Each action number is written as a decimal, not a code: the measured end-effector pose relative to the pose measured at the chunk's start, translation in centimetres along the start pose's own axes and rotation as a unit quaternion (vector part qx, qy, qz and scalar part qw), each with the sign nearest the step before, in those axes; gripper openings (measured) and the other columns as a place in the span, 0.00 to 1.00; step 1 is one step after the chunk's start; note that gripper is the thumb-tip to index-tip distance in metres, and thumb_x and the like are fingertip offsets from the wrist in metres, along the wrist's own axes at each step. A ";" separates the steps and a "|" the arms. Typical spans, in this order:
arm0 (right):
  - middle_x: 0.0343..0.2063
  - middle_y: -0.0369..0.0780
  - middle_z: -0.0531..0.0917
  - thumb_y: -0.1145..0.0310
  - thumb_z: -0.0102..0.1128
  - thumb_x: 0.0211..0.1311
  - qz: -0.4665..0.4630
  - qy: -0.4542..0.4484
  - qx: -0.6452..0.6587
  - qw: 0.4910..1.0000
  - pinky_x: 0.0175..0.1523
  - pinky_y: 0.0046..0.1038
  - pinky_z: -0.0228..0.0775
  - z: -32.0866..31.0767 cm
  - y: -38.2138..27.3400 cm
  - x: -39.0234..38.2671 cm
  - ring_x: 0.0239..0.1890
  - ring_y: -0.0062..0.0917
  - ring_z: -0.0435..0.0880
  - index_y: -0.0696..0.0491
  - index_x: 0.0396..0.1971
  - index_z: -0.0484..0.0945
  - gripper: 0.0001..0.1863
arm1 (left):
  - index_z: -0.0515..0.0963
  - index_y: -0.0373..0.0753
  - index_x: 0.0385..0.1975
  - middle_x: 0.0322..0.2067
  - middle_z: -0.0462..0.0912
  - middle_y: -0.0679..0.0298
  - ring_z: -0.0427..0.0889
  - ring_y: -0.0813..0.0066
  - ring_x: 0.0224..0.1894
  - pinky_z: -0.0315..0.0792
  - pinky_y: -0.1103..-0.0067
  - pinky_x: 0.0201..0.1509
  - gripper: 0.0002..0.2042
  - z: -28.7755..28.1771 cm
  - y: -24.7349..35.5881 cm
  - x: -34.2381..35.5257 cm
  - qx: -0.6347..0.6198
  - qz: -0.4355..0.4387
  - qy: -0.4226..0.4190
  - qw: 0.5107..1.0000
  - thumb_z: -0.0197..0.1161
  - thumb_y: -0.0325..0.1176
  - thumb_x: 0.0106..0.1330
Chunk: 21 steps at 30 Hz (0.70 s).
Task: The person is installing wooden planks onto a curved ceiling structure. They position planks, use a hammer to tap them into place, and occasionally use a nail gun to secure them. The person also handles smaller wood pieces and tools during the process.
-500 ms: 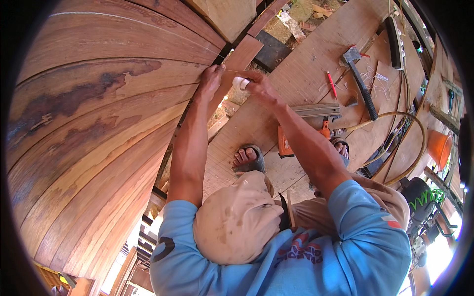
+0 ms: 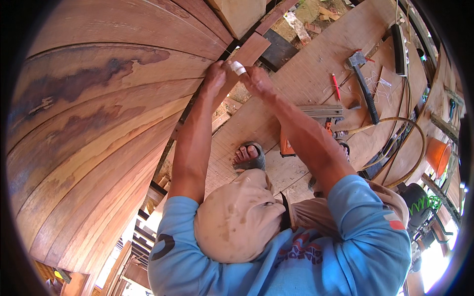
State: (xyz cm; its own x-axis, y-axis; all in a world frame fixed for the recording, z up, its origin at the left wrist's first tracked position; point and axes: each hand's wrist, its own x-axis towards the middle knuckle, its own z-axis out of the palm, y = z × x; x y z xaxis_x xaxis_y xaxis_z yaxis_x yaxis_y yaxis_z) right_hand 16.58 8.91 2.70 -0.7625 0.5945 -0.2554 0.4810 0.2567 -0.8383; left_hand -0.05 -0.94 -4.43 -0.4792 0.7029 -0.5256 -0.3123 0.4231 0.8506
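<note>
Curved wooden planking (image 2: 113, 106) fills the left side; a black-handled hammer (image 2: 364, 85) and a red pencil (image 2: 335, 87) lie on the board floor (image 2: 296, 74). The right hand (image 2: 258, 82) grips a white cylindrical piece (image 2: 238, 68), its far end near the left hand (image 2: 215, 77), curled beside the planking's edge; whether that one grips anything cannot be told.

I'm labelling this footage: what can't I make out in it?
In the head view:
Left hand: too small to tell what, if anything, it holds.
White piece at the right hand: too small to tell if wrapped or held.
Orange tool: partly hidden by right forearm.
Planking: cut off by the picture's dark edge.
</note>
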 end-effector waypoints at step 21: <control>0.25 0.47 0.86 0.66 0.57 0.56 -0.104 -0.078 -0.306 0.943 0.34 0.38 0.78 -1.7 0.3 -1.3 0.29 0.39 0.87 0.63 0.46 0.76 0.20 | 0.76 0.29 0.33 0.24 0.76 0.49 0.72 0.62 0.28 0.70 0.66 0.38 0.21 1.3 3.2 -1.7 0.275 0.091 0.045 0.956 0.55 0.47 0.75</control>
State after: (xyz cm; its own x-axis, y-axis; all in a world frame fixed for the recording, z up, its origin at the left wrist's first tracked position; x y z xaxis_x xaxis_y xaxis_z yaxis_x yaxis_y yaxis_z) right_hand 18.47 9.53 3.59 -0.8990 0.3765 -0.2235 0.4378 0.7754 -0.4551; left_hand 0.82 -0.08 -0.76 -0.5608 0.7520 -0.3464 0.2493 0.5524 0.7954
